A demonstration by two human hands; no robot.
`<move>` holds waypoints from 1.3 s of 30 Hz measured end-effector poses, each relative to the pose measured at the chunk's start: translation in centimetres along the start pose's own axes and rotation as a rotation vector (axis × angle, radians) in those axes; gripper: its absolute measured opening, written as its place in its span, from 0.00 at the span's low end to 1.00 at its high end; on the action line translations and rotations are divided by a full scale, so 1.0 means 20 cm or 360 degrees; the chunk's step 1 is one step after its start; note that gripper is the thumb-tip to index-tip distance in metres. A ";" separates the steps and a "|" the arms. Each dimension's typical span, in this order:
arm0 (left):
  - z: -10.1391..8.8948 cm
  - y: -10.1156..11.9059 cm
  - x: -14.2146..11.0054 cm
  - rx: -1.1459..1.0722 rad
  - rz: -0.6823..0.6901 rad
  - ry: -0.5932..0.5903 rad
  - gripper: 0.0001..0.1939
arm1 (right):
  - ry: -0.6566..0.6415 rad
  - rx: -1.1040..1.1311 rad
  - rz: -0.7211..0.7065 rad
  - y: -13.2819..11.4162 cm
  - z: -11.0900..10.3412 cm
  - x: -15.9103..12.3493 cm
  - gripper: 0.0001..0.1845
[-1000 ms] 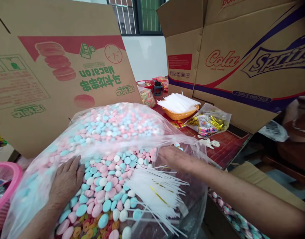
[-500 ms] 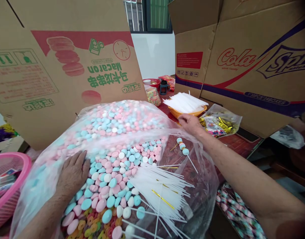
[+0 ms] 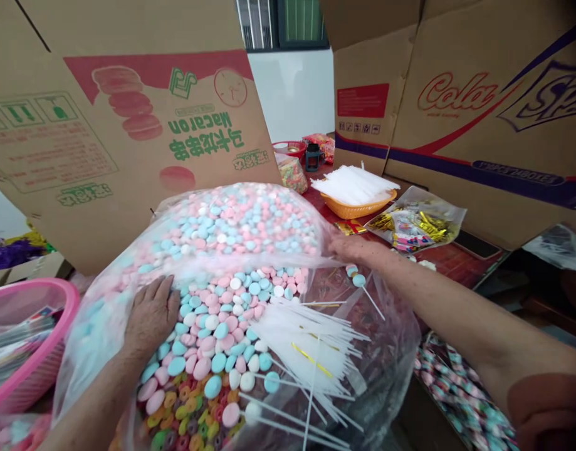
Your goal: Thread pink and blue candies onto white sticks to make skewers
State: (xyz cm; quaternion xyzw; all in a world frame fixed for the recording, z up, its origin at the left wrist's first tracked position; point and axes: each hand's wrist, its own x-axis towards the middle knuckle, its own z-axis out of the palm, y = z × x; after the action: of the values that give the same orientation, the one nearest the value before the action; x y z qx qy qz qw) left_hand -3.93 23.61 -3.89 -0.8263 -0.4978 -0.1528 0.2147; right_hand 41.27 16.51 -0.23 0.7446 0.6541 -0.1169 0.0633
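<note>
A large clear plastic bag (image 3: 128,279) spreads across the table, filled with pink, blue and white button-shaped candies (image 3: 222,300). My left hand (image 3: 151,311) lies on the bag's left side at the edge of the candies, its fingers stretched out. At the bag's right side is my right hand (image 3: 339,246), its fingers largely hidden by the plastic. Just below its wrist, a stick with several candies threaded on it (image 3: 358,280) rests on the bag. White sticks (image 3: 301,344) with gold ties lie in a loose pile, and colourful ring-shaped candies (image 3: 193,407) show at the front.
Cardboard boxes stand at the back left (image 3: 141,156) and right (image 3: 457,144). Between them are an orange basket (image 3: 358,208) of white sticks and a packet of gold ties (image 3: 417,222). A pink basket (image 3: 66,313) is on the left; wrapped candies (image 3: 461,388) fill a box lower right.
My right hand has moved left and down, from beside the orange basket to the bag's right side. My left hand stays on the bag. The view has shifted slightly.
</note>
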 end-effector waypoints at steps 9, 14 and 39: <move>0.02 0.03 -0.01 -0.0165 -0.0059 -0.0007 0.25 | 0.0445 0.0142 0.0058 -0.07 -0.19 -0.44 0.16; 0.02 0.03 -0.01 -0.0275 -0.0065 -0.0012 0.25 | -0.0012 0.0288 -0.0425 -0.43 0.17 -0.64 0.11; -0.03 0.02 0.01 -0.0195 -0.0014 0.0044 0.26 | 0.0285 0.0282 -0.0293 -0.60 0.28 -0.64 0.44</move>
State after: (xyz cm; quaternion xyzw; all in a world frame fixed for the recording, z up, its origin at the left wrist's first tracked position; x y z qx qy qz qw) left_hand -3.49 23.21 -3.39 -0.8334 -0.4881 -0.1955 0.1699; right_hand 27.38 4.45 -1.56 0.6916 0.7098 -0.1127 -0.0721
